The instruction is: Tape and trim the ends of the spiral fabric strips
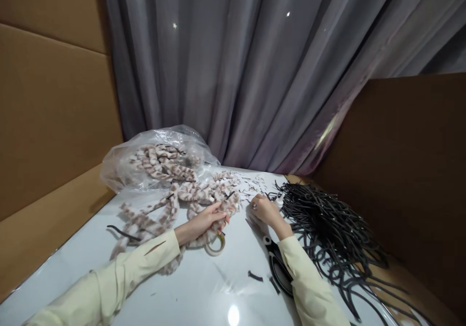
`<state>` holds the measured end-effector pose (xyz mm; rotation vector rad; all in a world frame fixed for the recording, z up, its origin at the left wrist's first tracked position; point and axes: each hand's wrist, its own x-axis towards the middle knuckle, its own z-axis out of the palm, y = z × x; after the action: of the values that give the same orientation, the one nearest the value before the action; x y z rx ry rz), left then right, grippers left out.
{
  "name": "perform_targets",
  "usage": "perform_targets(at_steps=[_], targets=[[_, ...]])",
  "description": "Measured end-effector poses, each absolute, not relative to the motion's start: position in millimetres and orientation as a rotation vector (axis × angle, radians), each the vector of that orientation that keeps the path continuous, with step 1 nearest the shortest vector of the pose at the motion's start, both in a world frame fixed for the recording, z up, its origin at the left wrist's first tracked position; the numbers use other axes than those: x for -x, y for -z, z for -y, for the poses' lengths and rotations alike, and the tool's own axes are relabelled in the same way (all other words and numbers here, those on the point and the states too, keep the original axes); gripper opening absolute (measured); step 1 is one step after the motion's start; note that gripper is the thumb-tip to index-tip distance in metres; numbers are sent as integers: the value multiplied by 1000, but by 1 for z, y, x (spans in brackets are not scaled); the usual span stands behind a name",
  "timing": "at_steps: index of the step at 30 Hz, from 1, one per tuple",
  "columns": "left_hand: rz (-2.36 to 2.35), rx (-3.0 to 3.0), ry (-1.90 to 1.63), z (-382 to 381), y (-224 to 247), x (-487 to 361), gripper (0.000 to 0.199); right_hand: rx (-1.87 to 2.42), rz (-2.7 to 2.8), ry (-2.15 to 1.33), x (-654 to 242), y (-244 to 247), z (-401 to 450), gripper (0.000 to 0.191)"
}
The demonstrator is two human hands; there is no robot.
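Observation:
My left hand [210, 217] is closed around a spotted, fluffy fabric tube [233, 202]; a short black cord end sticks out of the fabric above my fingers. More of these white-and-brown tubes [169, 214] lie tangled to the left, some with black cord ends showing. Apart from it on the right, my right hand [267, 210] has bent fingers pressed together low over the tabletop. Whatever they pinch, if anything, is too small to make out. Black-handled scissors [278, 270] lie beside my right wrist, and a roll of tape [215, 246] lies below my left hand.
A clear plastic bag [118, 163] with more fluffy tubes stands at the back left. A heap of black cords [327, 219] spreads along the right. Small scraps [255, 184] litter the white table [204, 292]. Cardboard walls [54, 107] flank it, with a grey curtain [218, 63] behind.

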<state>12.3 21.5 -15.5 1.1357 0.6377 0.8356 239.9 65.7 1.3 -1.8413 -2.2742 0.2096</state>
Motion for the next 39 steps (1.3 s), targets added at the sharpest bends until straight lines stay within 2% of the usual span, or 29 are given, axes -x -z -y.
perform_targets(at_steps=[4, 9, 17, 28, 32, 39], targets=[[-577, -982, -841, -23, 23, -9, 33, 1899, 2390, -10, -234, 11, -68, 22], [-553, -969, -846, -23, 27, -9, 30, 1945, 2448, 120, -236, 19, -72, 25], [-671, -987, -876, -31, 37, -8, 34, 1897, 2443, 129, -246, 19, -76, 23], [-618, -978, -876, -26, 30, -8, 27, 1839, 2448, 235, -246, 26, -76, 21], [-606, -931, -889, -27, 30, -9, 27, 1793, 2433, 201, -243, 29, -75, 22], [-557, -808, -926, -34, 33, -7, 23, 1741, 2261, -17, -245, 31, -82, 36]])
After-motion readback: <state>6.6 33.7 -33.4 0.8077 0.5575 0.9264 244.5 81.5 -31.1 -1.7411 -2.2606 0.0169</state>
